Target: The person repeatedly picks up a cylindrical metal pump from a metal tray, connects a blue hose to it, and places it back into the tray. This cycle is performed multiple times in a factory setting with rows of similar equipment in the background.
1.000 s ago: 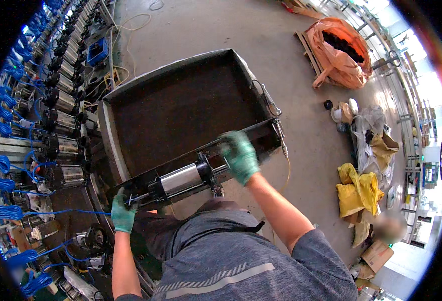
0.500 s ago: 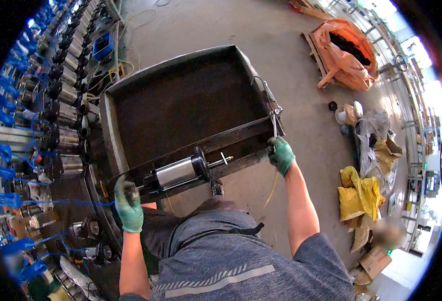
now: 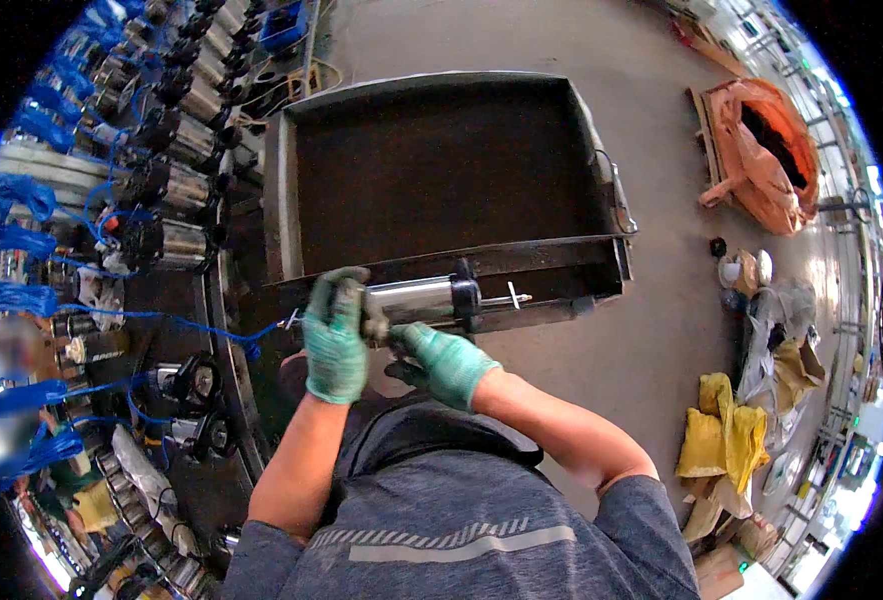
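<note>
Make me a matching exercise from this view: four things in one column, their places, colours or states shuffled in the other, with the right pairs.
Things
1. Left hand
2. Orange bag
3. Metal cylinder
4. Yellow sacking

Descriptions
A. Silver, lying along the near side of the large tray
B. At the right, nearer the person than the open bag
C. In a green glove
D. Open, with dark contents

Right pairs: 1-C, 2-D, 3-A, 4-B

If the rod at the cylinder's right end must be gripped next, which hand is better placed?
Probably the right hand, nearer the rod; the left hand is at the other end of the cylinder.
</note>
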Demonstrator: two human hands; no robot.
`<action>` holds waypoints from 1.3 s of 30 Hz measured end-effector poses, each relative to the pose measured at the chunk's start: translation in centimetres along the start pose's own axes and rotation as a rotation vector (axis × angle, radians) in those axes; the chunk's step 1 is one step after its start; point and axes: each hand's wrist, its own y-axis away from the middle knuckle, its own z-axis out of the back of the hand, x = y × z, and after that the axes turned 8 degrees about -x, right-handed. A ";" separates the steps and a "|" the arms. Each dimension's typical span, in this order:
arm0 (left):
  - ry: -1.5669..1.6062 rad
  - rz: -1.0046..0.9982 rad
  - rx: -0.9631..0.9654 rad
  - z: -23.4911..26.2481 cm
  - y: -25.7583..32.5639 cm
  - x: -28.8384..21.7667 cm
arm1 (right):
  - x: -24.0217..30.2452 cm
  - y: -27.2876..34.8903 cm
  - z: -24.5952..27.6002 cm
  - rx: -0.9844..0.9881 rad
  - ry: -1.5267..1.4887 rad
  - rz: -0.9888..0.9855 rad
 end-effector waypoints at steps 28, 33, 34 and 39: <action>-0.004 0.733 -0.176 23.7 -9.0 7.1 | -2.0 -6.7 3.6 -0.308 0.290 -0.055; -0.018 0.768 -0.201 23.1 -9.1 6.3 | -2.1 -6.8 3.6 -0.319 0.319 -0.001; -0.004 0.775 -0.181 23.4 -9.2 6.6 | -2.2 -6.8 3.7 -0.316 0.325 0.002; -0.036 0.781 -0.201 23.4 -9.5 7.0 | -2.5 -6.7 3.8 -0.306 0.325 0.016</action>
